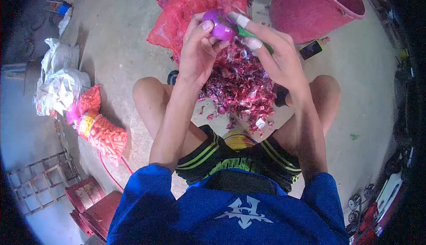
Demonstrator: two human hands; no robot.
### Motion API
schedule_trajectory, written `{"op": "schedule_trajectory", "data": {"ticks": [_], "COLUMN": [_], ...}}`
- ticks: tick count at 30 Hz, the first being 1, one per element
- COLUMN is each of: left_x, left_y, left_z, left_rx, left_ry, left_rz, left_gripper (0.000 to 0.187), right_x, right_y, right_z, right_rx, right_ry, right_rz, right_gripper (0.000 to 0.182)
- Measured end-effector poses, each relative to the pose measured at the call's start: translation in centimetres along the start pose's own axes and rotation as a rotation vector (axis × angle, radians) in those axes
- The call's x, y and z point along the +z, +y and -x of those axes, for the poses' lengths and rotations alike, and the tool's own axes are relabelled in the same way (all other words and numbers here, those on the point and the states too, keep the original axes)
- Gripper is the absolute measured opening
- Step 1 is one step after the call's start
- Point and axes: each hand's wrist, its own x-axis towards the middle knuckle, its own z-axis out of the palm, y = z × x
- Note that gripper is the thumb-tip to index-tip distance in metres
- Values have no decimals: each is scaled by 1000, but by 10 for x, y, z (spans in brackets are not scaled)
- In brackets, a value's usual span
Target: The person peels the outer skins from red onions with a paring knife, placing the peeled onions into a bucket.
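In my left hand (200, 41) is a shiny purple onion (222, 29), with the thumb on its near side and the fingers around it. My right hand (270, 49) is closed on a small green-handled tool (242, 33), likely a knife; its blade is hidden. White tape wraps the thumb and a finger of this hand, which are at the onion's right side. Below both hands lies a heap of dark red onion skins (242, 85) on the floor. Behind the hands, a red mesh sack (184, 16) holds onions.
A large dark red tub (301, 16) stands at the far right of the heap, with a phone (310, 49) on the floor beside it. To the left are white sacks (64, 85) and a clear bag of carrots (106, 136). Red crates (102, 211) sit at lower left.
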Motion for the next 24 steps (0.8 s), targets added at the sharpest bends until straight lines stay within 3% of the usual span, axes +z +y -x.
{"op": "schedule_trajectory", "data": {"ticks": [14, 18, 20, 21, 22, 24], "left_x": [6, 7, 7, 4, -1, -10], "left_y": [-2, -1, -1, 0, 2, 9], "left_z": [-2, -2, -2, -3, -6, -10], "left_rx": [46, 73, 53, 54, 24, -58], "left_ry": [-24, -57, 43, 45, 71, 95], "left_rz": [-74, -128, -114, -114, -63, -15], "left_gripper": [39, 44, 49, 49, 51, 59], "right_x": [3, -3, -11, -17, -19, -31], "right_y": [12, 30, 43, 33, 37, 78], "right_z": [-4, -5, -4, -6, -5, 7], "right_rx": [27, 86, -49, 109, 109, 337], "right_ry": [289, 478, 667, 667, 666, 208], "right_rz": [233, 110, 175, 27, 22, -122], "right_gripper": [42, 39, 44, 51, 51, 58]}}
